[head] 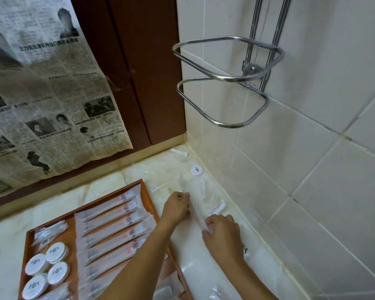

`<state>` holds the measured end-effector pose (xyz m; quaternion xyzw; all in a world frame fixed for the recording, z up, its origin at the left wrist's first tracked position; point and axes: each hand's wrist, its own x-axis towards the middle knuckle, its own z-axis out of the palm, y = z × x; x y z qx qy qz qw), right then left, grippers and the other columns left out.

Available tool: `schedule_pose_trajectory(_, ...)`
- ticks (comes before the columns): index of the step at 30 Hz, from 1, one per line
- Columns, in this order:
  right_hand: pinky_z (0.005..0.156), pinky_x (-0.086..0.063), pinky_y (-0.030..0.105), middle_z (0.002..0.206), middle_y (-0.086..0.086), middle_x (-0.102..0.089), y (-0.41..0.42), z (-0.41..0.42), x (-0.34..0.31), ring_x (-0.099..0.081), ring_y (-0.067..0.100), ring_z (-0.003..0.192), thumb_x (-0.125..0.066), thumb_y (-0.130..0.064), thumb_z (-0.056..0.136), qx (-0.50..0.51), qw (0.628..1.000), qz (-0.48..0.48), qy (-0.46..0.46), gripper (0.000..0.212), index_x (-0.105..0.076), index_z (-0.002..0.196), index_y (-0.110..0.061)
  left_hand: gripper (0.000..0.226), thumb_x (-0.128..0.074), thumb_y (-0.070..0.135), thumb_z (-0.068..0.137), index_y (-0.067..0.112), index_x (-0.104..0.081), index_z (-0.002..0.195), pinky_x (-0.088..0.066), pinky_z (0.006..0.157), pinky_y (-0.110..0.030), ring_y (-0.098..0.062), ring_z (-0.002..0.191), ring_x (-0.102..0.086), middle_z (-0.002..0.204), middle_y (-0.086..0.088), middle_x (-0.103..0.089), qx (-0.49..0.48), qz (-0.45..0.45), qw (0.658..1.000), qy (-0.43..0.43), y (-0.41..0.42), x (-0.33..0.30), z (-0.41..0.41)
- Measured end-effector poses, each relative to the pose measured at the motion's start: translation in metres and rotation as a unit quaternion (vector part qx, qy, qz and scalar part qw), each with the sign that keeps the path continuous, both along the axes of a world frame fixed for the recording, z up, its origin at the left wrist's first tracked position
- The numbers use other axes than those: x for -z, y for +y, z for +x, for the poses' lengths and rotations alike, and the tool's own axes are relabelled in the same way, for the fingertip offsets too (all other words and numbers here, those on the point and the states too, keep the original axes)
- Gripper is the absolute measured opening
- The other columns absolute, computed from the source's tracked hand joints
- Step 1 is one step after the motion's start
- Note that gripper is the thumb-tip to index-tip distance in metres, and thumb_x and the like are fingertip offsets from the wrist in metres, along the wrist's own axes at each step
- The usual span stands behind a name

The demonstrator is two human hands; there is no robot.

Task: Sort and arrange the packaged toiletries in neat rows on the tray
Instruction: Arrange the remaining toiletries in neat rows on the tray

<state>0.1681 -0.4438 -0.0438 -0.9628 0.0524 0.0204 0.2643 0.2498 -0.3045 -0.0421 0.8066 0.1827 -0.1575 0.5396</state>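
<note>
Both hands pinch one long clear packet (195, 204) on the counter (204, 267), left hand (177, 205) at mid-length, right hand (220, 231) at its near end, and should carry it level into the wooden tray (148, 199) alongside the packet row (115, 230).

An orange-brown wooden tray (146, 192) holds translucent white packets (108, 221) with small dark and red marks, and white round tins (56, 252) with a dark logo. The counter (206, 258) is cream marble with pale yellow veining. Wall tiles (316, 148) are off-white with yellowed grout. A grey-and-yellowed newspaper (41, 87) hangs over dark reddish-brown wood (139, 61). A rack (225, 81) is shiny silver.
</note>
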Motion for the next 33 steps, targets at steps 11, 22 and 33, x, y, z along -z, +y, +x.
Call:
schedule_pose_trajectory(11, 0.072, -0.049, 0.034, 0.086, -0.014, -0.054, -0.011, 0.006, -0.013, -0.053, 0.015, 0.086, -0.075, 0.004, 0.065, -0.056, 0.975, 0.066, -0.206, 0.037, -0.063, 0.085, -0.026, 0.030, -0.055, 0.026, 0.100, -0.002, -0.064, 0.106, -0.054, 0.054, -0.024, -0.019, 0.065, -0.070, 0.090, -0.021, -0.070, -0.111, -0.188, 0.976, -0.011, 0.085, -0.075, -0.038)
schedule_pose_trajectory(22, 0.084, -0.053, 0.022, 0.115, -0.004, -0.062, 0.024, -0.001, -0.038, -0.065, 0.012, 0.103, -0.071, 0.000, 0.084, 0.018, 0.895, 0.418, -0.156, 0.018, -0.065, 0.093, -0.014, 0.018, -0.067, 0.001, 0.087, 0.002, -0.071, 0.104, -0.058, 0.085, -0.039, -0.024, 0.086, -0.071, 0.099, -0.015, -0.075, -0.159, -0.213, 0.963, -0.048, 0.145, -0.065, -0.106)
schedule_pose_trajectory(33, 0.066, -0.049, 0.025, 0.079, 0.003, -0.074, 0.066, -0.018, -0.058, -0.069, 0.010, 0.068, -0.069, -0.016, 0.089, 0.057, 0.888, 0.456, 0.028, 0.012, -0.071, 0.101, -0.015, 0.018, -0.067, 0.002, 0.086, 0.008, -0.068, 0.103, -0.059, 0.079, -0.032, -0.018, 0.082, -0.073, 0.094, -0.014, -0.076, -0.216, -0.218, 0.949, -0.072, 0.184, -0.062, -0.164)
